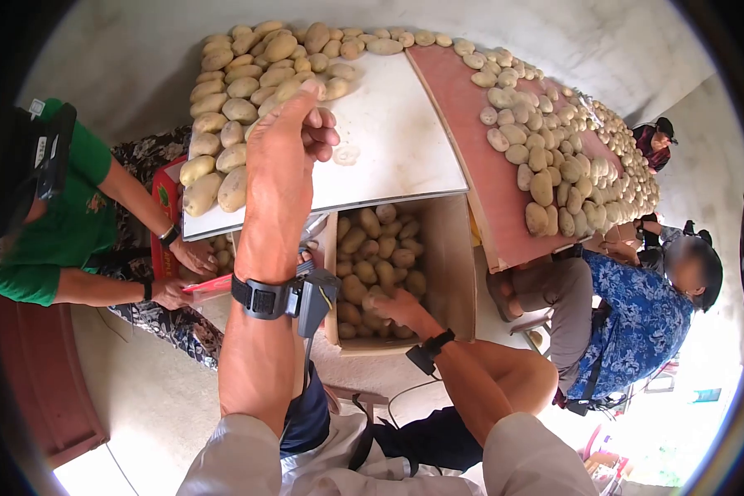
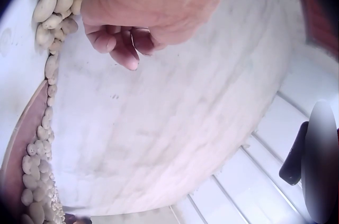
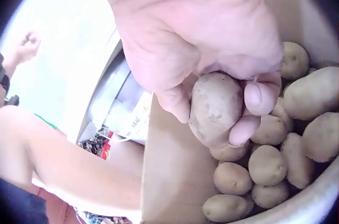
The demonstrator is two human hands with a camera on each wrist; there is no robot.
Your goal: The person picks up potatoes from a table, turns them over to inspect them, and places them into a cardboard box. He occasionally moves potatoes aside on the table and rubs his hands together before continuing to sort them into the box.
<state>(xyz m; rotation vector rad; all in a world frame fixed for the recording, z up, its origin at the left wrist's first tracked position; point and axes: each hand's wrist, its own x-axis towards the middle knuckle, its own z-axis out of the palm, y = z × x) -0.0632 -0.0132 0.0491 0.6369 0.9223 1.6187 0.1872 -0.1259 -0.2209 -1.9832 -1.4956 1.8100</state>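
My right hand [image 1: 401,307] is down inside a cardboard box [image 1: 448,281] of potatoes. In the right wrist view its thumb and fingers grip one potato [image 3: 216,107] by the sides, over several other potatoes [image 3: 267,164]. My left hand [image 1: 293,136] is raised above a white board [image 1: 397,124], its fingers loosely curled. The left wrist view shows nothing between that hand's thumb and fingers. Rows of potatoes [image 1: 240,112] cover the board's left side and back edge, close by the left hand in the head view.
A reddish board [image 1: 463,124] with many potatoes adjoins on the right. At left, a person in a green shirt [image 1: 83,165] has both hands at a red container [image 1: 164,258]. A person in a blue patterned shirt [image 1: 636,306] sits at right. A pale wall [image 1: 537,33] stands behind.
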